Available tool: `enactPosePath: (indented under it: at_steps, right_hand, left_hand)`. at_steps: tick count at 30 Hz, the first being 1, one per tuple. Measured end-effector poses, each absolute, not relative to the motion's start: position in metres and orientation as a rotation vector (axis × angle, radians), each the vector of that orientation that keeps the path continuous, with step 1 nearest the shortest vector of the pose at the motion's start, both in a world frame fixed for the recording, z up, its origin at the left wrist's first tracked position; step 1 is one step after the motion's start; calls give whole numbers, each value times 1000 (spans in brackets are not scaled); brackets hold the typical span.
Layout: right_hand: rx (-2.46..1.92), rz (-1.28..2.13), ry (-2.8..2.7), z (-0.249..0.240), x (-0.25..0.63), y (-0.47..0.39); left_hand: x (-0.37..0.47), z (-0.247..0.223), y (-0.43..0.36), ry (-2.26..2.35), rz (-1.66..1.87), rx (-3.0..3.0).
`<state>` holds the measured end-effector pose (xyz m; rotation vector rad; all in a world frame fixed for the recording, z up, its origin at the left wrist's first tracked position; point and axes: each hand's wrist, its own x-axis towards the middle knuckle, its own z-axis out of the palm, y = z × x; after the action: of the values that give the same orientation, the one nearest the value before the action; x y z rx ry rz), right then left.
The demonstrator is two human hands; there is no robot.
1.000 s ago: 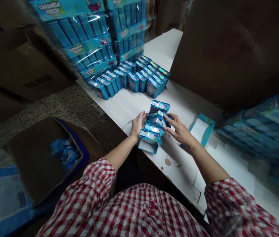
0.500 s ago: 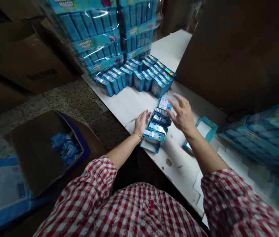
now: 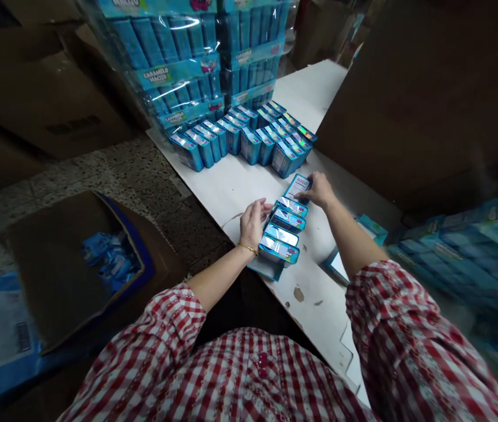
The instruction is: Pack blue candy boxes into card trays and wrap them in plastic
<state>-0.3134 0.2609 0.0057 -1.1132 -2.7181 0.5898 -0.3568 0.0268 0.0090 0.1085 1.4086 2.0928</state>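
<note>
A shallow blue cardboard tray (image 3: 266,271) sits at the table's near edge, with several small blue candy boxes (image 3: 279,249) standing in it. Along their left side is my left hand (image 3: 253,224), fingers stretched out and held against or very near the boxes; exact contact is unclear. Just beyond the row, one small blue box (image 3: 297,186) lies with its printed panel up. My right hand (image 3: 320,190) grips this box at its right side, thumb on the near edge and fingers at the far edge.
More small boxes (image 3: 249,143) stand grouped farther back on the white table (image 3: 231,193). Behind them rise plastic-wrapped stacks (image 3: 178,76). Another blue tray (image 3: 369,228) lies right, near stacked packs (image 3: 473,246). An open carton (image 3: 37,275) with blue wrapped pieces (image 3: 112,258) is at left.
My right hand has come down from above the table and closed on the flat-lying box. My left hand stays beside the row of boxes. The view has shifted slightly.
</note>
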Motion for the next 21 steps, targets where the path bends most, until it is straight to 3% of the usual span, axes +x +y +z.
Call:
enactPosePath:
  at_steps: [5, 14, 17, 21]
  right_hand:
    - [-975, 624, -2535, 32, -290, 242]
    - [-473, 1004, -2550, 51, -287, 239]
    - [-423, 1009, -2714, 56, -302, 242]
    - [-489, 918, -2691, 57, -300, 244]
  left_hand:
    - [-340, 11, 5, 1286, 2287, 131]
    - [-329, -3, -22, 1475, 2163, 163]
    - [-330, 2, -33, 1672, 1955, 587]
    - [-329, 3, -56, 1938, 1379, 1318]
